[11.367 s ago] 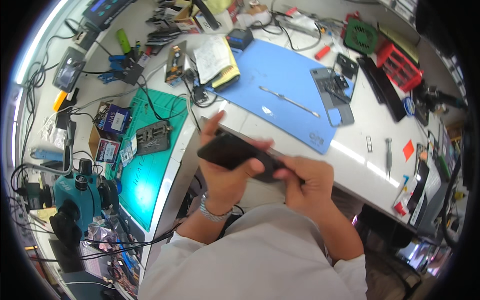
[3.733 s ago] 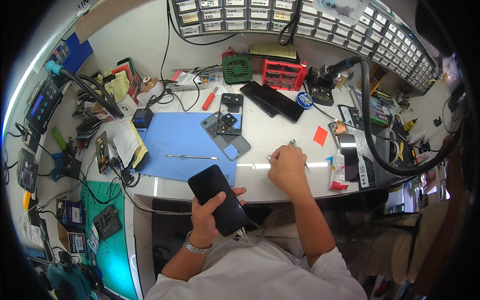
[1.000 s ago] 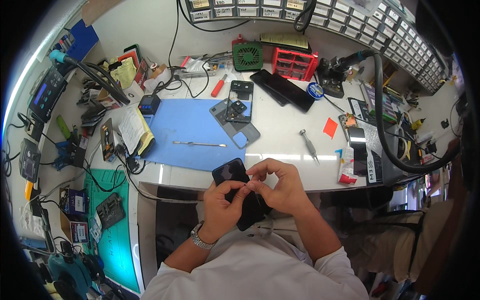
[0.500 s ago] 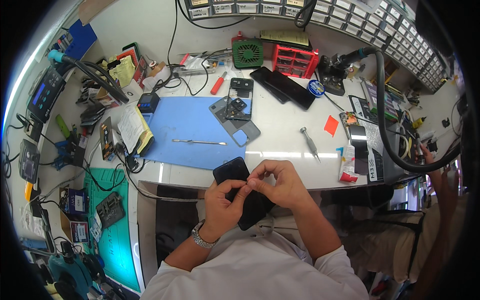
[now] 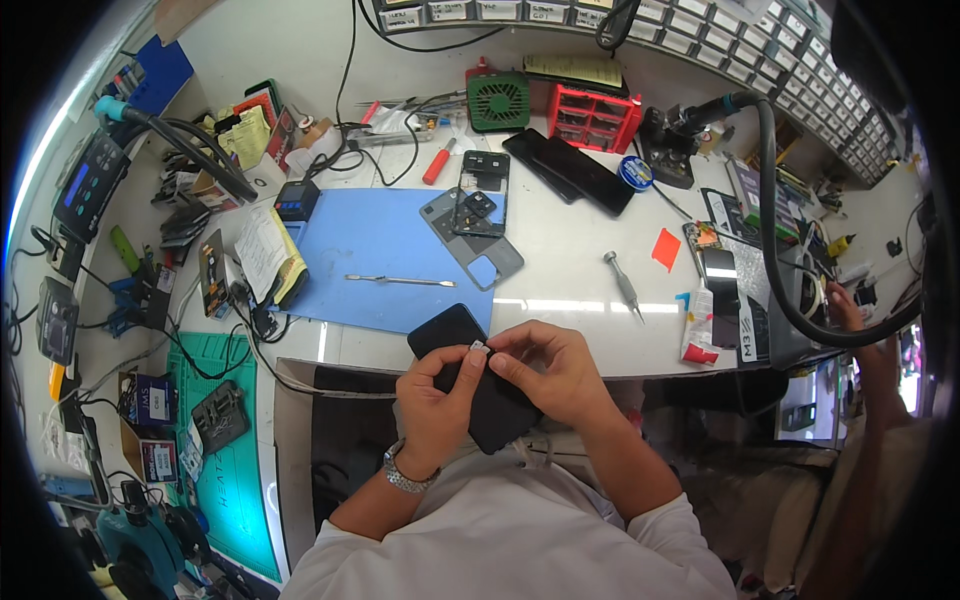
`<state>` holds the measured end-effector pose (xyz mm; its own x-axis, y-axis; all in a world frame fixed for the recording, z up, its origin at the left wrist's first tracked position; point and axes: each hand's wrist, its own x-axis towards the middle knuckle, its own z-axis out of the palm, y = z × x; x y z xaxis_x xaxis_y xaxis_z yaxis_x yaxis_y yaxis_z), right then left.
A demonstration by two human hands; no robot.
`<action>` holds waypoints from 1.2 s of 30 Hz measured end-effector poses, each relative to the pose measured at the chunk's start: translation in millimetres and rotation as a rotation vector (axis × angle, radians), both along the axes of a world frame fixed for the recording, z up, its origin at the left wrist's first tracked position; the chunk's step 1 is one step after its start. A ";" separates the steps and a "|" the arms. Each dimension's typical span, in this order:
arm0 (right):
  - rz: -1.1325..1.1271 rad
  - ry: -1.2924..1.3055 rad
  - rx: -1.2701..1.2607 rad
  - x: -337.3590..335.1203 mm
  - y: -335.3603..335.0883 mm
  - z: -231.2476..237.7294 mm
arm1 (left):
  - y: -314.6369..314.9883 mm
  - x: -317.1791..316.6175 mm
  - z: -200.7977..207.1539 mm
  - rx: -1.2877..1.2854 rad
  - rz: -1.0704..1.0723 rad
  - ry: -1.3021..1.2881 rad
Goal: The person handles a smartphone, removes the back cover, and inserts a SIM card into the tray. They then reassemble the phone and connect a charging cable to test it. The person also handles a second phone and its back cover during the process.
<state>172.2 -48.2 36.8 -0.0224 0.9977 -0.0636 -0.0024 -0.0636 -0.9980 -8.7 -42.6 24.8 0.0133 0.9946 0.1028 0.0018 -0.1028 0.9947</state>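
Note:
My left hand pinches a small whitish, flat piece between thumb and fingers; it is too small to name surely. From the other side my right hand comes to it, thumb and forefinger closed at its edge. Beneath both hands a dark smartphone slants from the bench's front edge toward my lap, its middle partly covered by fingers. Whether either hand also supports the phone is hidden. Beyond, on a blue mat, lie a metal pry tool and a grey phone back cover under an opened phone frame.
Two black phones, a screwdriver, an orange sticky note and a white-and-red tube lie on the bench. A green fan stands behind. A thick black hose arches at right, near another person's hand.
The whitish piece now shows between my fingertips, where it was hidden before. My hands have shifted slightly, and the phone's far end sits a little farther left and away from me.

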 end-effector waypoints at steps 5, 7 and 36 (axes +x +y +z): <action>-0.037 0.036 -0.006 -6.0 -0.7 -4.8 | -1.3 1.6 -0.7 -0.029 -0.014 -0.085; -0.038 0.035 -0.012 -6.5 -1.2 -3.8 | -2.1 0.8 -1.9 -0.036 -0.026 -0.111; -0.040 0.005 0.134 -14.0 -5.3 -4.4 | -4.4 -0.4 -11.8 0.083 -0.029 -0.002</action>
